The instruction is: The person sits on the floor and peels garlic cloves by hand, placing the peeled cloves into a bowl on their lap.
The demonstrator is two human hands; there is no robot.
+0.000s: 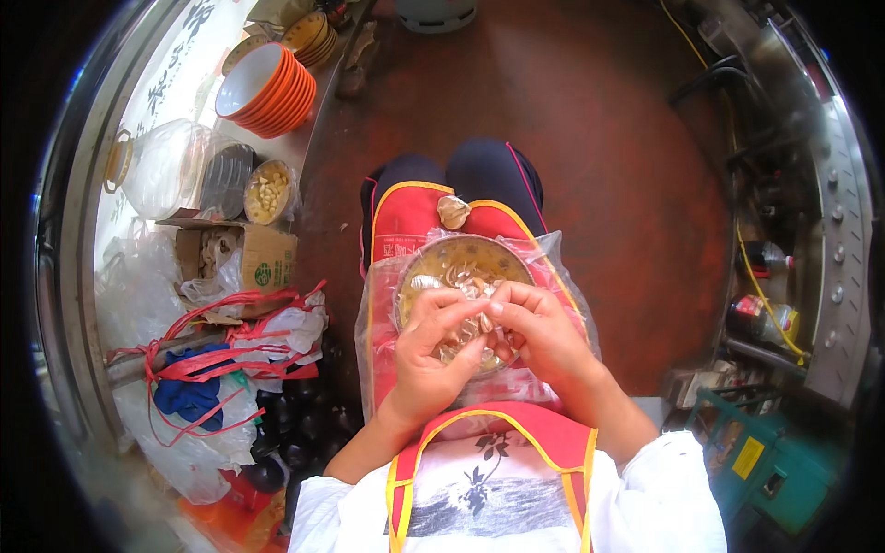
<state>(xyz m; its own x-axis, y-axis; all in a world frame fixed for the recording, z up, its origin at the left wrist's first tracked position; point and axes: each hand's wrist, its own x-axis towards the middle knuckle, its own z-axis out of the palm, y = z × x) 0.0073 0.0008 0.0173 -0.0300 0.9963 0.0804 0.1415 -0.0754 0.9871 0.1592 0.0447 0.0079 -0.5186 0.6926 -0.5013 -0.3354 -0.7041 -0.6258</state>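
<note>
Both hands meet over a yellowish bowl on my lap. A small garlic clove is pinched between the fingertips of my left hand and my right hand; the fingers partly hide it. Papery garlic skins lie in the bowl, along with a whitish piece of garlic near its left side. Under the bowl spreads a clear plastic bag over my red apron. Beyond the rim, a whole garlic bulb rests between my knees.
To the left are a bowl of peeled cloves, stacked orange bowls, a large plastic jug, a cardboard box and red plastic strips. At right stand bottles and a green machine. The floor is reddish brown.
</note>
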